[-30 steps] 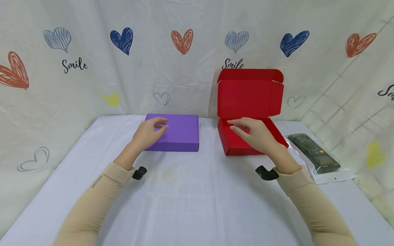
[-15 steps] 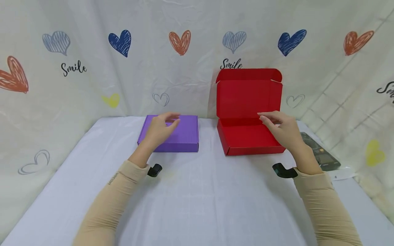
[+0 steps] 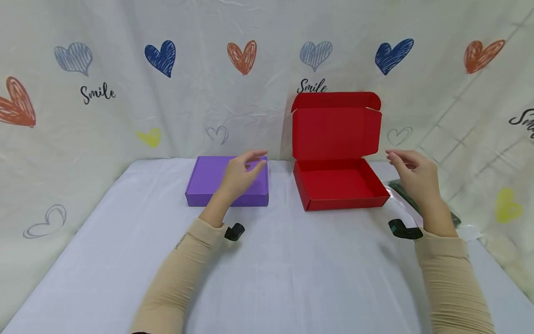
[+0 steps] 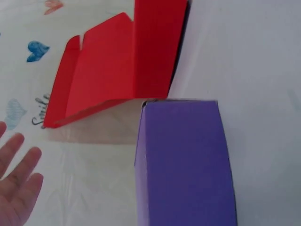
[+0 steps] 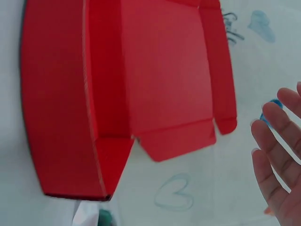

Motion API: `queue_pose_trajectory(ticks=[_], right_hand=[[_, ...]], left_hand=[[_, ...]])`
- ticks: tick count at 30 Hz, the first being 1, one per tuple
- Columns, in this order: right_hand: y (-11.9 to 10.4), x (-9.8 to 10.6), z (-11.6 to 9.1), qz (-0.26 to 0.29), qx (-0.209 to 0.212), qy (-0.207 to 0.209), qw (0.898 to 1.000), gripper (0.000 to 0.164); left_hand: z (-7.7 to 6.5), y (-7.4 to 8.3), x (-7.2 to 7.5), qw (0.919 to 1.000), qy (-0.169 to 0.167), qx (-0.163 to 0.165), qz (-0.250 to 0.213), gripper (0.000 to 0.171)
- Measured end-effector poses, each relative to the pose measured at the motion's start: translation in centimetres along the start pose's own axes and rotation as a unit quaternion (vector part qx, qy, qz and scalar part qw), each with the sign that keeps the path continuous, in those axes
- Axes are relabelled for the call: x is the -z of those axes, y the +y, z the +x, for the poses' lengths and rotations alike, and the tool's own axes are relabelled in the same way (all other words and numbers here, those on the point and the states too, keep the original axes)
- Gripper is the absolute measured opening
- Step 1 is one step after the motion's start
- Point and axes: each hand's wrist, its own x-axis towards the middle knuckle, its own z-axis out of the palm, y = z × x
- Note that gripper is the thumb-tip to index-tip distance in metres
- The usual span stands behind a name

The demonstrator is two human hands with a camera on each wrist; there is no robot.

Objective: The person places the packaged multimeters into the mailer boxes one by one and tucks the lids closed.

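My left hand (image 3: 243, 175) hovers over the right part of a closed purple cardboard box (image 3: 212, 174), fingers loosely bent and holding nothing. In the left wrist view, the fingers (image 4: 21, 174) are spread apart from the purple box (image 4: 183, 160). To the right stands a red cardboard box (image 3: 340, 178), its lid (image 3: 335, 132) raised; the visible inside is bare. Just right of it, my right hand (image 3: 419, 178) is in the air with relaxed fingers and nothing in them. A dark green multimeter (image 3: 401, 188) lies behind that hand, mostly hidden.
A clear plastic bag (image 3: 469, 232) surrounds the multimeter near the table's right side. White cloth (image 3: 292, 269) covers the table. Behind it hangs a white curtain (image 3: 187, 106) printed with hearts and words. Both wrists carry small black cameras (image 3: 235, 232).
Both hands have moved right: the left across the purple box, the right from over the red box to beside it, now in front of the multimeter. The boxes have stayed put.
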Motion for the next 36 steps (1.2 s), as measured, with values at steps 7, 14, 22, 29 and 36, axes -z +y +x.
queue_pose_trajectory(ticks=[7, 14, 22, 29, 36], right_hand=[[2.7, 0.9, -0.6, -0.01, -0.054, -0.001, 0.998, 0.045], [5.2, 1.3, -0.9, -0.032, -0.093, -0.011, 0.995, 0.047], [6.7, 1.5, -0.9, -0.117, -0.073, -0.057, 0.989, 0.046], [8.9, 2.2, -1.5, -0.181, -0.098, -0.118, 0.971, 0.056], [10.3, 2.6, -1.8, -0.202, -0.112, -0.151, 0.961, 0.057]], left_hand=[[0.6, -0.2, -2.9, 0.9987, -0.05, 0.001, 0.011, 0.036], [1.1, -0.3, -5.2, 0.9957, -0.081, 0.013, 0.044, 0.04], [1.0, -0.3, -7.2, 0.9914, -0.107, 0.038, 0.065, 0.043], [1.5, -0.1, -8.9, 0.9827, -0.155, 0.051, 0.087, 0.052], [1.8, -0.3, -10.3, 0.9761, -0.177, 0.06, 0.111, 0.06]])
